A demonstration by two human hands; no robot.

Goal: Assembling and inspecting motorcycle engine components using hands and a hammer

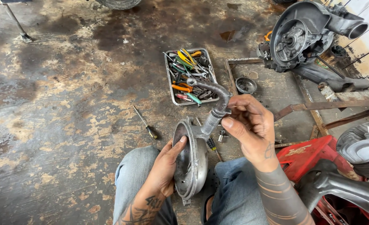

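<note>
two hands grip one metal cover (191, 166): left hand (166, 166) clasps its rim, right hand (251, 125) clamps its tube (216, 104).

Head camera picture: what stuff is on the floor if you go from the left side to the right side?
Screwdriver → tray of tools → small round metal cup → big engine casing.

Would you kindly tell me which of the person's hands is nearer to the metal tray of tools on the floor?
Right. The right hand grips the curved grey pipe just below the metal tray; the left hand sits lower, on the round metal cover.
</note>
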